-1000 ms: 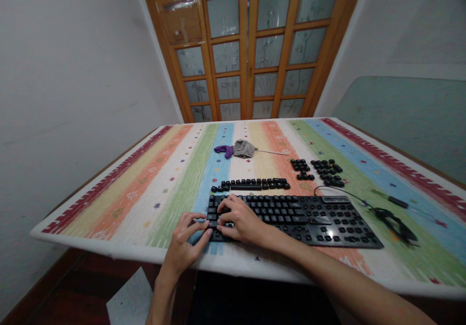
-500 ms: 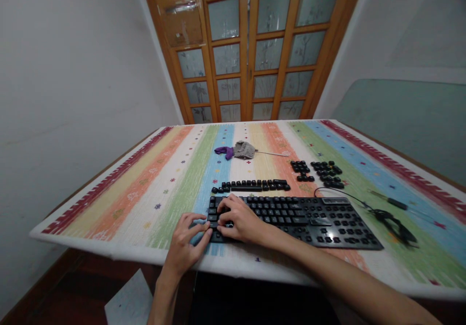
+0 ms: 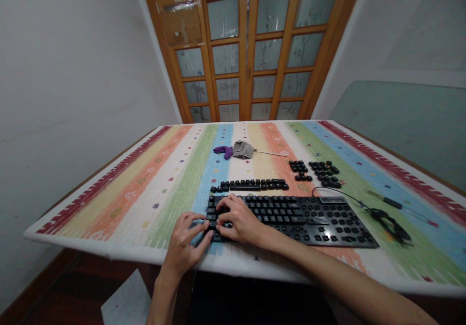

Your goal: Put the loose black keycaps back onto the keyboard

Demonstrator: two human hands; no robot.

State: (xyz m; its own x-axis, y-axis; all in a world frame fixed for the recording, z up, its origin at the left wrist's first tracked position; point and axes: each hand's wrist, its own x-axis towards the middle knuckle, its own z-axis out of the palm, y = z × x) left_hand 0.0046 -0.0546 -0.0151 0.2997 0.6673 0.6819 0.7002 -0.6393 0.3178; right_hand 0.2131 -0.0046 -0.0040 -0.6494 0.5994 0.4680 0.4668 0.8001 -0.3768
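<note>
Okay, left hand (image 3: 184,242) first: partly open, fingers loosely spread, thumb and fingertips at the left edge of the black keyboard (image 3: 329,223); can't tell if it grips the edge or only rests there. Right hand (image 3: 238,220) just beside it, over the keyboard's left part, half open, fingers bent, thumb and index apart, tips down among the keys; can't tell if a keycap is pinched, fingers hide it.

Keyboard flat near the front of the worktop (image 3: 200,262), lengthwise left to right. Keycaps on across the upper rows of the main block; right-hand section mostly bare switches, light glinting off the panel there.

Just beyond the keyboard: row of loose keycaps (image 3: 277,184), long spacebar keycap (image 3: 245,187) among them. Farther right, two more clusters of black keycaps, a smaller left cluster (image 3: 298,167) and a larger right cluster (image 3: 325,172), near each other but apart.

Cable (image 3: 389,223) leaves the far edge, bundled right of the keyboard. Near the bundle, black-handled screwdriver (image 3: 392,203), lying flat. Past the loose row, grey cloth item (image 3: 242,149) with a purple end, thin rod out its right side.

Under everything, striped tablecloth (image 3: 138,184). Behind, wooden glass-paned doors (image 3: 242,53); plain wall (image 3: 73,73) at left.
</note>
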